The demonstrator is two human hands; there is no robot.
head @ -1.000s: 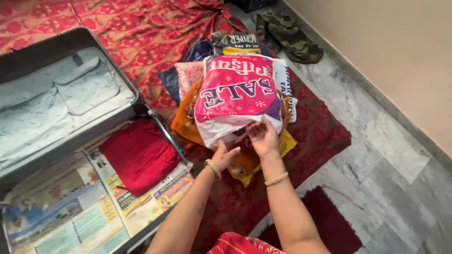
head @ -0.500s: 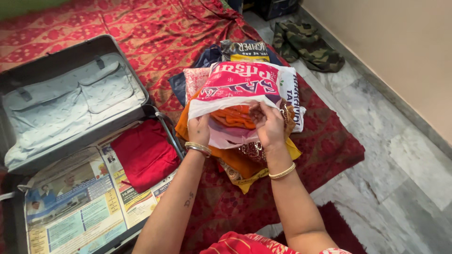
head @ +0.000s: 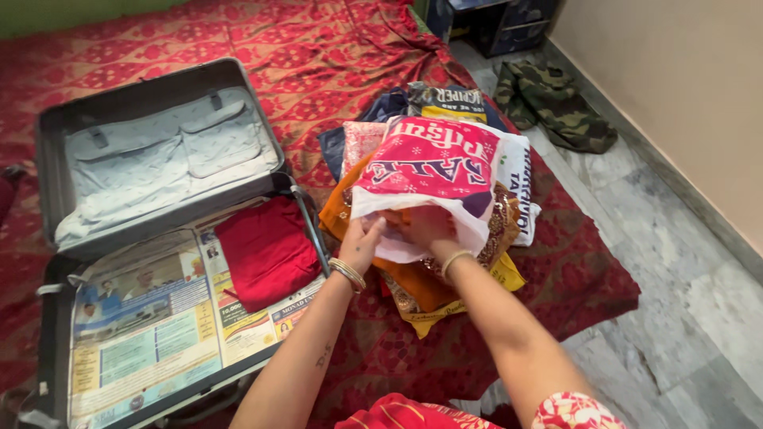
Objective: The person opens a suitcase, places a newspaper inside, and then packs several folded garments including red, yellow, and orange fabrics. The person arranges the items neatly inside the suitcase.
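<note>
One head-worn camera looks steeply down, close over the floor.

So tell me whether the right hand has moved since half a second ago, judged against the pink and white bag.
Yes. The right hand has gone deeper into the mouth of the pink and white bag; before, its fingers were at the bag's rim.

1. Both forearms are bare from the elbow down.
2. The left hand has a stack of thin gold-coloured bangles at its wrist.
3. The left forearm bears a small dark tattoo.
4. The right hand has one slim gold-coloured bangle at its wrist.
5. A red garment with floral print covers the near right upper arm.
</note>
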